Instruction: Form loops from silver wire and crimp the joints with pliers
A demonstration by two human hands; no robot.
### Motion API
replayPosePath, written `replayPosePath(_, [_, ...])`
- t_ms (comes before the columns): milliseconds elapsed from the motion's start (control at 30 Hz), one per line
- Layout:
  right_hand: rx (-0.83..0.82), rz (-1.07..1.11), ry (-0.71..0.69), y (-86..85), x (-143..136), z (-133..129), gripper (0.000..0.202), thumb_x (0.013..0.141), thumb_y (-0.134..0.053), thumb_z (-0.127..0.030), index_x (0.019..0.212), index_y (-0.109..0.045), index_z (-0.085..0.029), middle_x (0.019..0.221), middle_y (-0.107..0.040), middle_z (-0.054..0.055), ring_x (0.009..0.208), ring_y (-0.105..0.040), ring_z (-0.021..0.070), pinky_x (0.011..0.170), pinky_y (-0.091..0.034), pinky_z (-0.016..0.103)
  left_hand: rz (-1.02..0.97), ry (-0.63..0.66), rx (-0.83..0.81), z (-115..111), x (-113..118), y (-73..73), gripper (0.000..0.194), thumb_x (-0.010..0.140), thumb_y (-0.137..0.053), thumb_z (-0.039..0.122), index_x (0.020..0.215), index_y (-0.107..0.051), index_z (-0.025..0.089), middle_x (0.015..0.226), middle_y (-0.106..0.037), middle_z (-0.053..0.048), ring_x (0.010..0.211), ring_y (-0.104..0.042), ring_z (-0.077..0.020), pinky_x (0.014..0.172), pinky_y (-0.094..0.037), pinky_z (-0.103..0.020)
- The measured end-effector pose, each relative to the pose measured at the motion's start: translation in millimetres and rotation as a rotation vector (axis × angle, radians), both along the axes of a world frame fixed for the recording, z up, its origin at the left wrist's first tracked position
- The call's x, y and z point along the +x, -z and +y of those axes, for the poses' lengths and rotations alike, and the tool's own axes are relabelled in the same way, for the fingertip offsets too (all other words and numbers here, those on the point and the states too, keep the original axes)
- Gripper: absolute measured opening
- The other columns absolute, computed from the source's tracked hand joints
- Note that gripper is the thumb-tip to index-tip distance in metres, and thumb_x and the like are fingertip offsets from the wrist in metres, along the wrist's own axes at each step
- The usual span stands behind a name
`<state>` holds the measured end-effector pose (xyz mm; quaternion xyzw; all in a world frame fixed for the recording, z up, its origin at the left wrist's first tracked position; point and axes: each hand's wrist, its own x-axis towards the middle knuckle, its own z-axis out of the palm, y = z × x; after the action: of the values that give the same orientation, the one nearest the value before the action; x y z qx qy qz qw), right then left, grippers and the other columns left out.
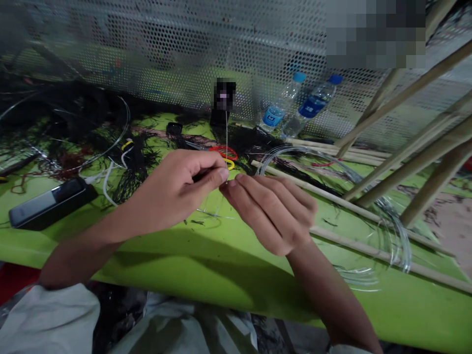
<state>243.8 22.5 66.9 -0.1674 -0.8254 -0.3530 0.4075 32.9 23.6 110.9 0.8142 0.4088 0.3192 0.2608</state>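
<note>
Over the green table, my left hand (pixel 173 191) pinches a thin, straight wire-like strand (pixel 226 135) between thumb and forefinger. The strand runs upward from the fingertips toward a dark upright object (pixel 220 117), part of which is blurred out. Close against it, my right hand (pixel 273 209) has its fingertips pressed together near the lower end of the strand. Whatever lies in that right pinch is too small to name. Scissors with red and yellow handles (pixel 223 150) rest just behind the hands, partly hidden by the left one.
Coils of clear plastic line (pixel 396 231) lie at right among wooden poles (pixel 379 187). Two water bottles (pixel 273 115) (pixel 311 105) stand by the perforated metal panel (pixel 165 54). Dark fibres (pixel 92 110) are heaped at left, near a grey-black device (pixel 51 201) with a white cable (pixel 106 182).
</note>
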Motion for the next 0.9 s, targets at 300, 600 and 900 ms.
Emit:
replayPosePath(300, [-0.886, 0.533, -0.129, -13.2, -9.1, -7.5, 0.010, 0.092, -0.077, -0.030, 0.084, -0.077, -0.023, 0.067, -0.074, -0.003, 0.055, -0.068, 0.0118, 0.053, -0.055, 0.023, 0.007, 0.032, 0.053, 1.2, 1.5, 1.2, 0.026, 0.102, -0.052, 0.026, 0.079, -0.062, 0.017, 0.062, -0.046, 0.005, 0.056, -0.041, -0.0086, 0.051, -0.028, -0.025])
replayPosePath(600, [-1.356, 0.659, -0.202, -21.7, -9.6, -3.3, 0.032, 0.093, -0.072, -0.046, 0.076, -0.070, -0.018, 0.065, -0.071, 0.000, 0.045, -0.061, 0.0102, 0.041, -0.049, 0.022, -0.010, 0.045, 0.013, 1.9, 3.4, 3.3, 0.027, 0.100, -0.053, 0.028, 0.077, -0.064, 0.018, 0.060, -0.048, 0.005, 0.053, -0.039, -0.0088, 0.050, -0.027, -0.026])
replayPosePath(900, [-0.193, 0.152, -0.020, -0.8, 0.4, -2.1, 0.022, 0.087, -0.077, -0.012, 0.104, -0.076, -0.026, 0.097, -0.082, 0.001, 0.076, -0.077, 0.0179, 0.072, -0.065, 0.029, -0.014, -0.005, 0.020, 3.7, 1.8, 1.3, 0.027, 0.099, -0.054, 0.028, 0.075, -0.062, 0.018, 0.063, -0.050, 0.003, 0.058, -0.043, -0.0101, 0.051, -0.030, -0.026])
